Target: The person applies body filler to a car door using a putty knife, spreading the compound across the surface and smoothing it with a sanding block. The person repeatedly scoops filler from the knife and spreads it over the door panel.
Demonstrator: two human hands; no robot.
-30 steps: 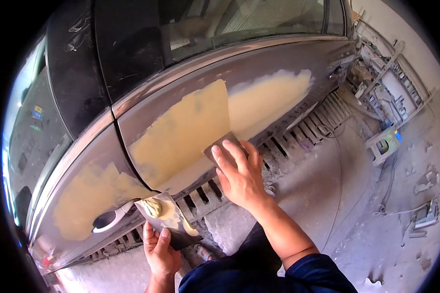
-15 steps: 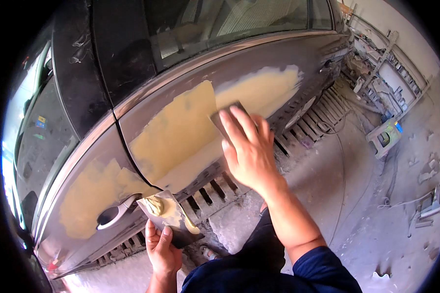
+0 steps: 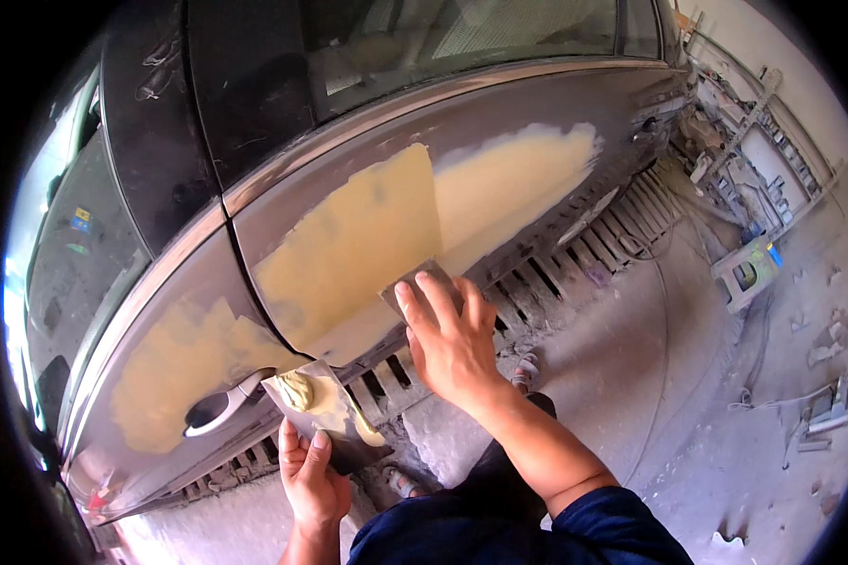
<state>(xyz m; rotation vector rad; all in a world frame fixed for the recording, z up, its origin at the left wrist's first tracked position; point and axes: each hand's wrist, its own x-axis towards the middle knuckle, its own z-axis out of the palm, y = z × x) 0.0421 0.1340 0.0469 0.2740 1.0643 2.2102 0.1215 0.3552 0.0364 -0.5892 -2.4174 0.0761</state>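
Nearer across the right door (image 3: 622, 89), to the near end of the border between two yellow patches (image 3: 358, 226), the dark spreader (image 3: 392, 294) has been brought by the right hand (image 3: 457, 353) since the earlier frame, while the plate (image 3: 344, 428) is kept by the left hand (image 3: 313, 485) just beside the door handle (image 3: 226, 414).

Nearest, the plate is pinched by the left fingers at its near left edge, thumb on top, other fingers curled behind; it may be judged light and stiff, and best held at that edge, clear of the smears. Its lump of yellow paste (image 3: 297, 391) looks soft and sticky, and might be made to slide by tipping. Farther right, the spreader is grasped with fingertips laid on its face; the thumb's hold is partly hidden. A thin, light sheet is suggested, best gripped at its near side. Whether the door is touched by its edge cannot be told.

Counted near to far: two hands, one plate, one lump, two sandalled feet (image 3: 402, 482), one spreader, one slatted grating (image 3: 631, 221). Beyond, three yellow patches are seen: one on the left door (image 3: 198, 282), two adjoining on the right. At far right, one pale green item (image 3: 749, 273) is seen, and beyond it one cluttered rack (image 3: 773, 141)
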